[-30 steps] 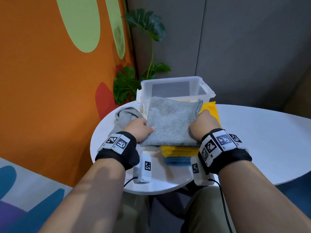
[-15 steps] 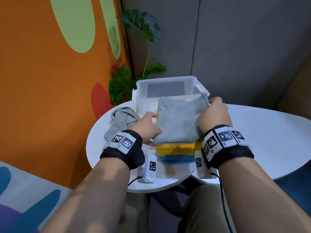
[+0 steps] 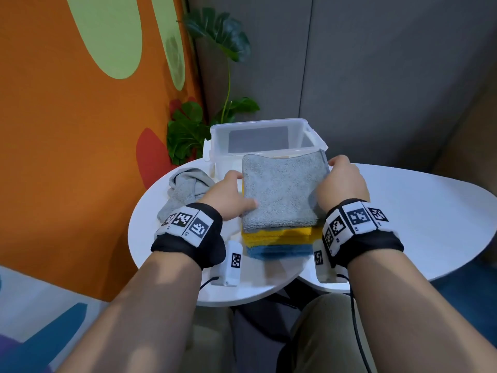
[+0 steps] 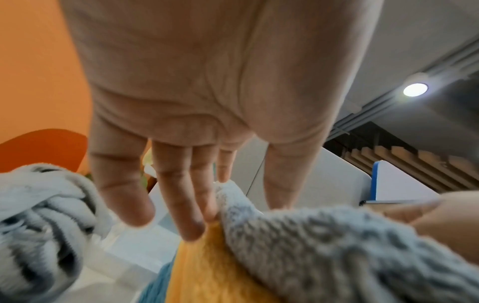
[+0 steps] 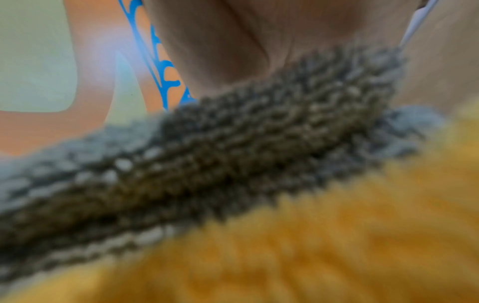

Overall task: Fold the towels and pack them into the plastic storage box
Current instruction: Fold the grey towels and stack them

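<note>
Both forearms bare, no sleeves. Left wrist [image 3: 188,232]: black fabric band carrying a white strip of 3 square black-and-white fiducial tags. Right wrist [image 3: 360,230]: matching black band; 4 tags visible on its strip. White box-shaped camera unit [image 3: 228,262] hangs below left band, 1 small tag on its face, thin black cable leaving its near end. Second white unit [image 3: 322,262] below right band, 1 tag, black cable trailing toward the lap. Olive-khaki trousers [image 3: 317,332].
</note>
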The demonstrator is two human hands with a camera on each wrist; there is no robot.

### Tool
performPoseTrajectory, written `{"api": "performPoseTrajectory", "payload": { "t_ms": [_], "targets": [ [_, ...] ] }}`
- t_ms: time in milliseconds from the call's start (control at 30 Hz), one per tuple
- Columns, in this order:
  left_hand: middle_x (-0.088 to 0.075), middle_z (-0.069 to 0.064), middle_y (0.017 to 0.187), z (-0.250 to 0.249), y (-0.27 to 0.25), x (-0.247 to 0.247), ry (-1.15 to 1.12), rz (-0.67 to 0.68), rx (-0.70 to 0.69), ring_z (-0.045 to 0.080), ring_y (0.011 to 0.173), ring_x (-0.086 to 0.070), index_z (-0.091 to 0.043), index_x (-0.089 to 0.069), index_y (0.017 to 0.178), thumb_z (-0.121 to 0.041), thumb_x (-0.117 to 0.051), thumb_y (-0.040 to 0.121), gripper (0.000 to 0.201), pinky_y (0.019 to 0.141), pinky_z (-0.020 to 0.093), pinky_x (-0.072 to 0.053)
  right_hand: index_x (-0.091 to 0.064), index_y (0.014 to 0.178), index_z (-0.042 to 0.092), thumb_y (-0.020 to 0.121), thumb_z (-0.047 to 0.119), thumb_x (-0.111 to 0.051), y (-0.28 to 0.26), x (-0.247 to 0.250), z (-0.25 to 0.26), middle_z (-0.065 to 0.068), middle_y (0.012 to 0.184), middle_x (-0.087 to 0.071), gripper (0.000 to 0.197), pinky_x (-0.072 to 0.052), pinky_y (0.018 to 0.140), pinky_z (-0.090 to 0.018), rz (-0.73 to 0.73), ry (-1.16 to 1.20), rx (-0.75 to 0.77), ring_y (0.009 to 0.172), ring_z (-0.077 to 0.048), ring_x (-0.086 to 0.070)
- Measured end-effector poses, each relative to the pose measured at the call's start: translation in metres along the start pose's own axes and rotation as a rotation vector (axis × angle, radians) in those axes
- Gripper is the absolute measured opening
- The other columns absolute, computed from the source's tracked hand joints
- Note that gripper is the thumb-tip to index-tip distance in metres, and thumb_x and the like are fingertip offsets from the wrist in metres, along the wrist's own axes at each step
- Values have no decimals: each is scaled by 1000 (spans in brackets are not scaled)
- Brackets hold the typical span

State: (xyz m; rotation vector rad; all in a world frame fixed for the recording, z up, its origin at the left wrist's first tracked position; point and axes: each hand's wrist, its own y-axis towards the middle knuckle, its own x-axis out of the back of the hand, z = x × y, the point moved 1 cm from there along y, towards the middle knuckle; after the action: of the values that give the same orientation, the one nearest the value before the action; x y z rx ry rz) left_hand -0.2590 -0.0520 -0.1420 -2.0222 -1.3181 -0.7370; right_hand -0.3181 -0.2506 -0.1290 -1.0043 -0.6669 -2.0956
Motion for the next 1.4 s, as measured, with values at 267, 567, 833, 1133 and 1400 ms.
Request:
{"api": "performPoseTrajectory", "payload": {
  "t_ms": [267,567,833,1133,1400],
  "targets": [
    [-4,4,162,-8,19,-25,412,-4,-230,28,148,-9,-21,-20,152,-36,-40,101,58,119,47,-16,-39,138,17,95,39,-41,-14,-37,15,-7,150,-31,49,-25,110,-49,229,-196,143,140,-26,-26],
    [17,-14,159,29,49,-52,492,144,-136,28,148,11,-35,3,152,-59,-14,95,64,116,59,-9,-7,152,27,92,65,-24,-14,-61,-6,1,160,10,73,1,114,-57,380,-321,96,147,-22,10],
    [13,-18,159,41,57,-52,423,115,-163,24,149,6,-41,-1,151,-74,-10,79,80,117,56,-7,-7,152,29,91,66,-23,-12,-63,-6,2,160,11,73,1,115,-57,384,-339,109,147,-21,10],
    [-47,4,136,70,37,-12,195,-222,-98,26,117,-51,-29,-55,126,-45,-52,88,41,101,43,-43,-30,146,22,93,45,-35,-15,-52,25,-4,158,-15,57,-1,111,-64,298,-426,55,146,-24,-5],
    [-52,10,131,121,22,9,518,14,175,30,113,-54,-19,-49,133,-33,-52,93,43,94,35,-45,-34,144,18,95,37,-39,-34,-55,82,-6,152,-28,52,-7,115,-55,255,-232,280,144,-22,-14]
  ]
}}
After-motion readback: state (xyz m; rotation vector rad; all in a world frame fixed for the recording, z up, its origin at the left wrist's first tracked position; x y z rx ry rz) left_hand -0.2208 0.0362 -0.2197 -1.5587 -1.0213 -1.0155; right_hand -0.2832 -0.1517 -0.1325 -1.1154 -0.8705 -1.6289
